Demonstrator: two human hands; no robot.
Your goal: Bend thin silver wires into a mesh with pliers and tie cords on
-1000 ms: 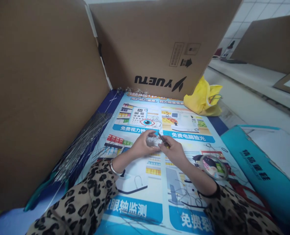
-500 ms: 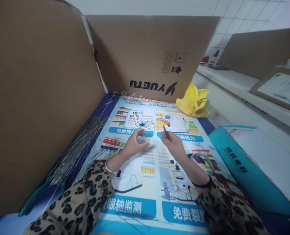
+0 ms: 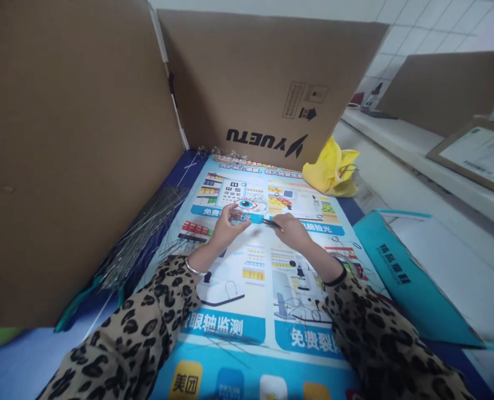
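Over the far part of the printed poster (image 3: 247, 311), the left hand (image 3: 227, 226) pinches a small clear beaded piece (image 3: 239, 218) while the right hand (image 3: 291, 232) grips thin pliers (image 3: 272, 223); a slip could fling beads among the loose wires (image 3: 142, 236) at left

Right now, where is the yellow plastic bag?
In the head view, the yellow plastic bag lies at the far right of the printed poster, against the lower right corner of the YUETU cardboard box, beyond both hands.
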